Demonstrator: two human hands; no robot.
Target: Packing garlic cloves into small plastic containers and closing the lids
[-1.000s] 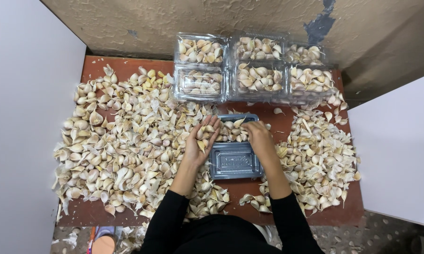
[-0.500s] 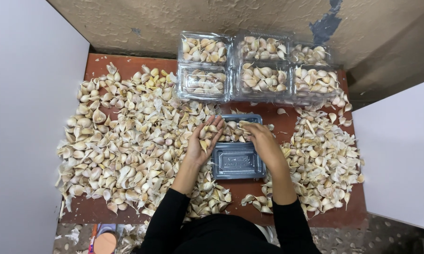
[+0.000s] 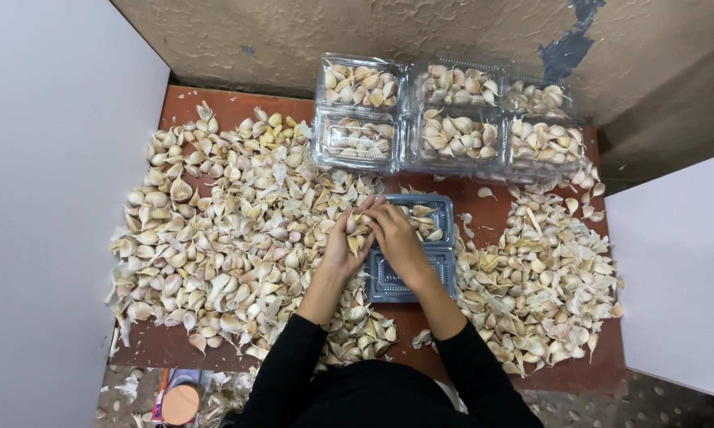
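Observation:
My left hand [image 3: 346,242] cups a few garlic cloves [image 3: 355,231] beside an open clear plastic clamshell box [image 3: 420,269] in the middle of the brown table. My right hand [image 3: 397,238] lies over the box and meets the left hand, its fingers on those cloves. The box's far half [image 3: 428,215] holds a few cloves; the near half looks bare. Both forearms wear black sleeves.
Loose garlic cloves cover the table in a big pile on the left [image 3: 214,238] and another on the right [image 3: 539,277]. Several filled, closed clamshell boxes [image 3: 452,119] stand at the far edge against the wall. White panels flank both sides.
My right hand has moved left from the box's right side to meet the left hand. The left hand stays by the box with cloves in it.

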